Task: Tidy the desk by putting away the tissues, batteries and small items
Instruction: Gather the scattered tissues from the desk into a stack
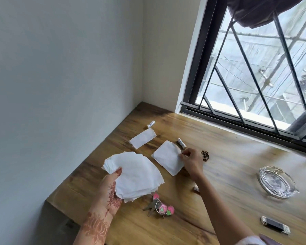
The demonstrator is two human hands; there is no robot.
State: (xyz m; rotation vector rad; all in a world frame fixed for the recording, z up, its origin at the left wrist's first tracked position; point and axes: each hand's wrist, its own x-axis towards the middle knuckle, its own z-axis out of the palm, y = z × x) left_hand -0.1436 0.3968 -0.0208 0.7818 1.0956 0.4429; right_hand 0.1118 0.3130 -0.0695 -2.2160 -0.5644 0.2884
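My left hand (109, 190) holds a stack of white tissues (133, 175) above the wooden desk (228, 174). My right hand (191, 160) pinches the right edge of a folded tissue (167, 157) lying flat on the desk. Another folded tissue (143, 140) lies further back. One white battery (150, 124) rests near the wall, a second battery (182, 143) just behind the pinched tissue. A third small cylinder (196, 187) peeks out under my right forearm. A key bunch with pink charms (159, 206) lies at the front.
A glass ashtray (276, 182) stands at the right. A small dark box (275, 224) lies at the front right. A brown patterned small item (205, 155) sits behind my right hand. The wall bounds the desk on the left, a barred window (254, 76) at the back.
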